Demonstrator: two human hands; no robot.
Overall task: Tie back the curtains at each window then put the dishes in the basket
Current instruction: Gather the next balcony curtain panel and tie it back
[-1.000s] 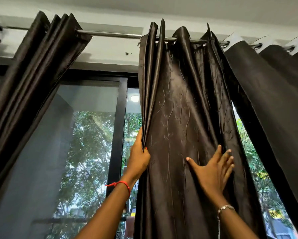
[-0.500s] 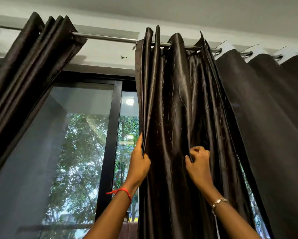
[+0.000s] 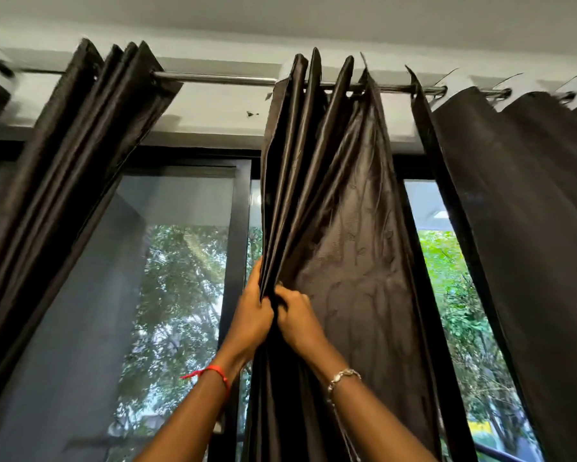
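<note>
Head view: the middle curtain (image 3: 344,208) hangs from the rod (image 3: 220,78), its pleats gathered at centre. Left hand (image 3: 252,320) at 9 o'clock and right hand (image 3: 297,318) at 3 o'clock, touching, both pinch the folds.

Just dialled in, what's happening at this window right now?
A person is gathering the middle dark curtain panel that hangs from the rod. The left hand grips the pleated folds at the panel's left edge, and the right hand is closed on the fabric right beside it, the two hands nearly touching. The left curtain panel is already bunched aside. No tie-back is visible, and no dishes or basket are in view.
</note>
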